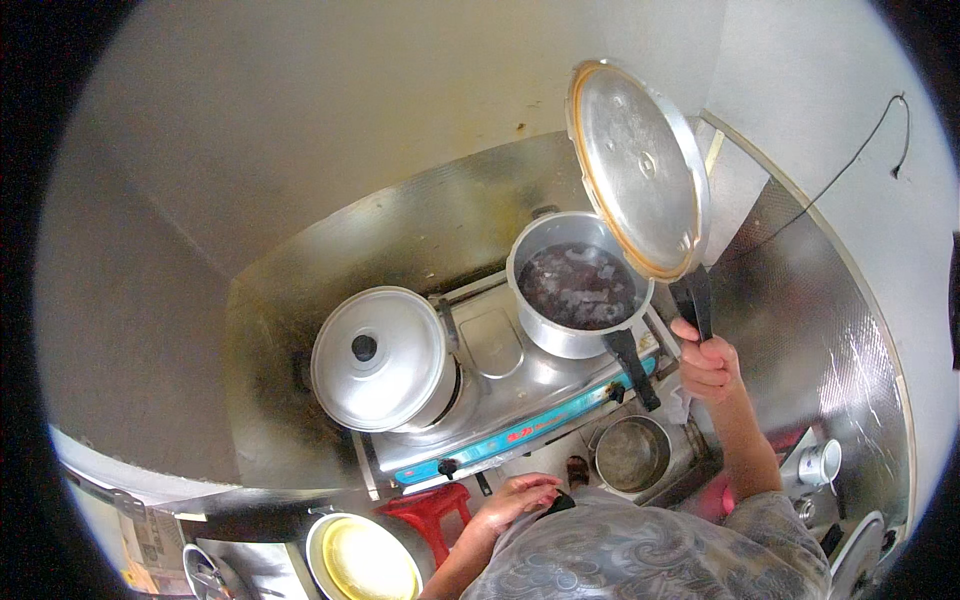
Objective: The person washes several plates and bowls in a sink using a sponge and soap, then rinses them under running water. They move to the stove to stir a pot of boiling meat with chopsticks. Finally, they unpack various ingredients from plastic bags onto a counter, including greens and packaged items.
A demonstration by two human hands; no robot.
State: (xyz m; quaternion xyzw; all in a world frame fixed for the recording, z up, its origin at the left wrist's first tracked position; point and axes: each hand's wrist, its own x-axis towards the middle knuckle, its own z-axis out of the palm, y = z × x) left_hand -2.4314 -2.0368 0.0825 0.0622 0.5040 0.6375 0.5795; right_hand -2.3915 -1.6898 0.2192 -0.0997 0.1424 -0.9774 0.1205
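Observation:
My right hand (707, 365) grips the black handle of a pressure cooker lid (637, 169). The lid is tilted up on edge, its underside and orange-brown sealing ring facing me. Below and left of it stands the uncovered pressure cooker pot (559, 341) on the right side of a two-burner gas stove (491, 341). Dark liquid with pale patches on its surface fills part of the pot, and its long black handle points towards me. At my waist, my left hand (523, 501) rests by a small black object (557, 506); whether it holds this I cannot tell.
A lidded aluminium pot (394, 360) sits on the left burner. Metal sheeting (337, 247) lines the wall behind. An open metal pot (632, 454) stands lower right of the stove. Nearer me are a red plastic stool (431, 514), a yellow basin (364, 562) and a white enamel mug (820, 461).

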